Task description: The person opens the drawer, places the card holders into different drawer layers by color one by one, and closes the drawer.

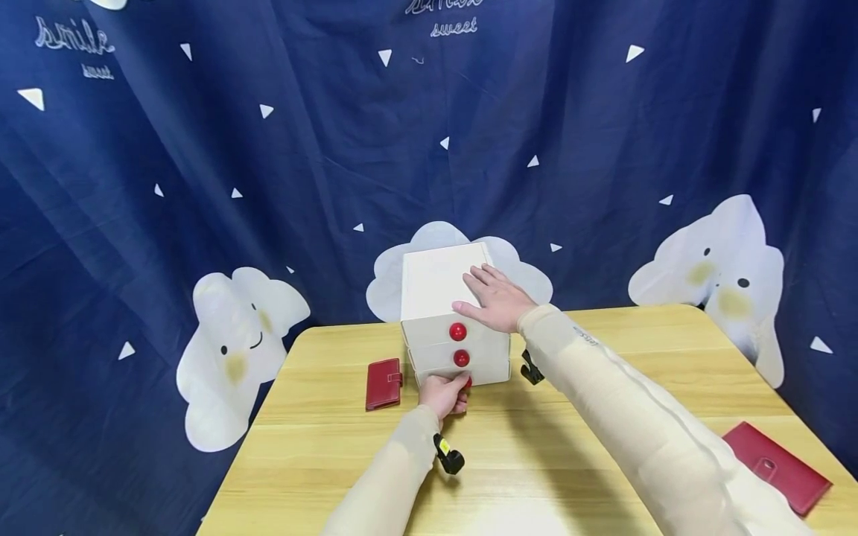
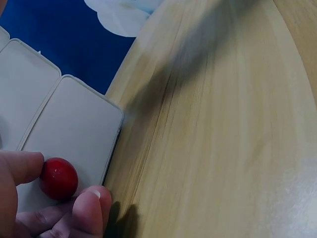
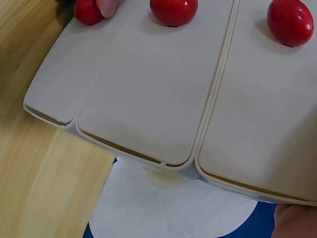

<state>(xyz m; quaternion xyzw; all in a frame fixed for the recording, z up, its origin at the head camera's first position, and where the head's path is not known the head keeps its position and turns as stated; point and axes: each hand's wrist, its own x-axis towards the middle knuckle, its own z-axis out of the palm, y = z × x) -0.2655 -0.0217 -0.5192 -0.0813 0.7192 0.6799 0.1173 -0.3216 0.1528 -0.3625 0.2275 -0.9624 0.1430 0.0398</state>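
A white box (image 1: 439,279) with three stacked drawers stands on the table, a round red knob on each drawer front. My left hand (image 1: 442,396) is at the lowest drawer, its thumb and fingers pinching that red knob (image 2: 59,178). Flat against the top right of the box rests my right hand (image 1: 499,299), fingers straight and spread. The middle knob (image 1: 461,358) and the top knob (image 1: 458,331) are untouched. In the right wrist view the three drawer fronts look closed, with the middle knob (image 3: 173,11) between the other two.
Left of the box lies a small dark red wallet (image 1: 384,384) with a strap. A larger red case (image 1: 777,465) lies at the table's right edge, partly behind the right sleeve. Behind the wooden table (image 1: 322,461) hangs a blue curtain (image 1: 322,149) with clouds.
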